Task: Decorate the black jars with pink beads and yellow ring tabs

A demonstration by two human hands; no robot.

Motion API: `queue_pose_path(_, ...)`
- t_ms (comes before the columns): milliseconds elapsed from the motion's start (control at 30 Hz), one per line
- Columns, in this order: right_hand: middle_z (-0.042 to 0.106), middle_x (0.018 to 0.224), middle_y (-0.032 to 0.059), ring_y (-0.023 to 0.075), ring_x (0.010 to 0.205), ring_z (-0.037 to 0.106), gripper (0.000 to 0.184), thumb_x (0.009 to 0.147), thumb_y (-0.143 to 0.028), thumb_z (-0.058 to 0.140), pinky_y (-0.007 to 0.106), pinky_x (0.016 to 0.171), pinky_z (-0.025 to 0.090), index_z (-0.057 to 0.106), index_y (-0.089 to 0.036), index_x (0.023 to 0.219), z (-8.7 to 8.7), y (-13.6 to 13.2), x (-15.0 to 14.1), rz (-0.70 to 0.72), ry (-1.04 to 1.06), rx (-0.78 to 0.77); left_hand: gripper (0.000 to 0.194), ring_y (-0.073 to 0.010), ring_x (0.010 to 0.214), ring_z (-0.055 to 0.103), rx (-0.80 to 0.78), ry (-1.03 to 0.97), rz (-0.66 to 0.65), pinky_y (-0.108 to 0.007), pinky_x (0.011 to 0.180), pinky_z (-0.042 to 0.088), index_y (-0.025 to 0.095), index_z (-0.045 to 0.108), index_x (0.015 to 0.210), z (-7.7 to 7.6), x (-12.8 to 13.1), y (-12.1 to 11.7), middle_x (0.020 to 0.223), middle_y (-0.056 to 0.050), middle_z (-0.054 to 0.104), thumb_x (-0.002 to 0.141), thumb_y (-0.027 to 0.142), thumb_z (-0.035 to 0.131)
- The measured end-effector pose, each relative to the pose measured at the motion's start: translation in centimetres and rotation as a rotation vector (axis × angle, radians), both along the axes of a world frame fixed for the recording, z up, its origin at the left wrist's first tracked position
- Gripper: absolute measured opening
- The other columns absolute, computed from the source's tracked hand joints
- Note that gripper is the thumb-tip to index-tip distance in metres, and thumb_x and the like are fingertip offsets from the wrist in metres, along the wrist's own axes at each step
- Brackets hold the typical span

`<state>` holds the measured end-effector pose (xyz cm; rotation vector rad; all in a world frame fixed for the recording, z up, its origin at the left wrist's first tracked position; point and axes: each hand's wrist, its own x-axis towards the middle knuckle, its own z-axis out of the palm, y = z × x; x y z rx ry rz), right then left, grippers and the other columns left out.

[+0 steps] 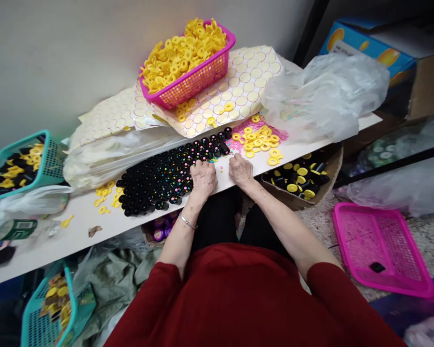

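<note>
- Leftmost, a teal plastic mesh basket (54, 159) holds black and yellow pieces on the white counter (68, 238).
- Small black plastic cylinders (139, 188) stand packed together, many dotted with tiny coloured bits.
- The left hand (204, 177), fingers curled, is at their right side; whether it pinches anything I cannot tell.
- The right hand (240, 171), likewise curled, grip hidden, is near yellow plastic rings (262, 137) lying over pink bits (241, 126).

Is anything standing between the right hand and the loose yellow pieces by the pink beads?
Nothing visible: the yellow pieces lie just beyond the right hand and to its right, on the same white tabletop. The low pink beads around them form no barrier.
</note>
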<state>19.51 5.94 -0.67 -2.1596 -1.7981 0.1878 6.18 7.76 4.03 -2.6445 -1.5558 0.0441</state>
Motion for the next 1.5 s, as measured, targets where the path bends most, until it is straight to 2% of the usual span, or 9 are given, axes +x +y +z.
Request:
queue_pose_path(100,0.057,0.104,0.0132,0.0203,0.082,0.053,0.031,0.088,-0.012,0.035,0.030,0.062,0.030,0.061,-0.012,0.105,0.0,0.0,0.5,-0.042,0.052,0.073,0.025,-0.0300,0.097,0.048,0.002,-0.020,0.004,-0.041,0.073,0.035,0.014,0.063,0.091,0.0,-0.1,-0.2,0.095,-0.015,0.063,0.079,0.012,0.041)
queue_pose_path(300,0.058,0.093,0.0090,0.0197,0.085,0.052,0.027,0.093,-0.027,0.040,0.029,0.069,0.031,0.064,-0.016,0.091,-0.9,-1.5,-0.8,0.124,0.089,0.116,0.019,-0.0281,0.093,0.050,0.046,-0.230,0.030,-0.038,0.074,0.038,0.016,0.064,0.088,-0.7,-1.0,-0.4,0.092,-0.012,0.065,0.075,0.016,0.050)
queue_pose_path(467,0.059,0.096,0.0107,0.0213,0.084,0.051,0.023,0.089,-0.031,0.049,0.031,0.068,0.028,0.063,-0.014,0.096,-1.0,-1.6,-1.6,0.091,0.015,0.128,0.023,-0.0214,0.083,0.052,0.018,-0.769,0.063,-0.033,0.074,0.041,0.018,0.066,0.089,-1.8,-1.8,0.1,0.085,-0.005,0.065,0.066,0.017,0.062)
queue_pose_path(667,0.058,0.089,0.0101,0.0205,0.079,0.050,0.021,0.089,-0.025,0.046,0.031,0.067,0.029,0.064,-0.014,0.092,-1.3,-1.5,-1.2,0.110,0.016,0.144,0.031,-0.0095,0.064,0.049,-0.352,-1.387,0.062,-0.023,0.058,0.039,0.018,0.067,0.090,-2.1,-2.0,-0.5,0.084,0.000,0.064,0.062,0.029,0.074)
queue_pose_path(900,0.057,0.086,0.0077,0.0190,0.077,0.053,0.019,0.086,-0.024,0.046,0.029,0.068,0.037,0.063,-0.017,0.083,-2.2,-1.6,-0.3,0.147,0.175,0.209,0.025,-0.0102,0.068,0.052,-0.222,-1.380,0.013,-0.024,0.065,0.044,0.020,0.067,0.087,-3.6,-1.6,-4.2,0.084,0.000,0.065,0.063,0.021,0.074)
queue_pose_path(1000,0.057,0.093,0.0083,0.0189,0.082,0.055,0.018,0.084,-0.021,0.045,0.029,0.073,0.043,0.061,-0.017,0.092,-2.4,-1.1,0.8,0.073,0.296,0.346,0.026,-0.0102,0.064,0.051,-0.185,-1.334,0.055,-0.025,0.063,0.044,0.019,0.067,0.086,-5.2,-1.3,-4.9,0.077,0.001,0.063,0.061,0.018,0.074)
queue_pose_path(1133,0.059,0.092,0.0085,0.0211,0.084,0.055,0.017,0.081,-0.019,0.045,0.031,0.073,0.045,0.061,-0.020,0.085,-1.6,0.7,3.7,-0.069,0.232,0.433,0.026,-0.0117,0.066,0.052,-0.162,-1.272,0.036,-0.025,0.064,0.044,0.019,0.066,0.087,-7.1,-0.6,-4.7,0.074,0.000,0.060,0.062,0.016,0.071)
queue_pose_path(1300,0.059,0.081,0.0065,0.0198,0.077,0.056,0.018,0.079,-0.019,0.045,0.030,0.070,0.044,0.062,-0.020,0.072,0.0,1.8,5.4,-0.013,0.195,0.309,0.026,-0.0123,0.068,0.052,-0.174,-1.252,0.027,-0.026,0.066,0.046,0.019,0.065,0.091,-7.8,0.0,-4.0,0.078,-0.001,0.062,0.065,0.019,0.069)
queue_pose_path(1500,0.060,0.084,0.0056,0.0190,0.080,0.056,0.020,0.081,-0.020,0.046,0.030,0.072,0.043,0.066,-0.020,0.079,-0.8,0.5,2.5,0.174,0.270,0.149,0.022,-0.0116,0.064,0.051,-0.105,-1.237,0.060,-0.026,0.064,0.044,0.019,0.065,0.082,-7.9,-0.6,-4.0,0.070,0.001,0.060,0.061,0.021,0.071)
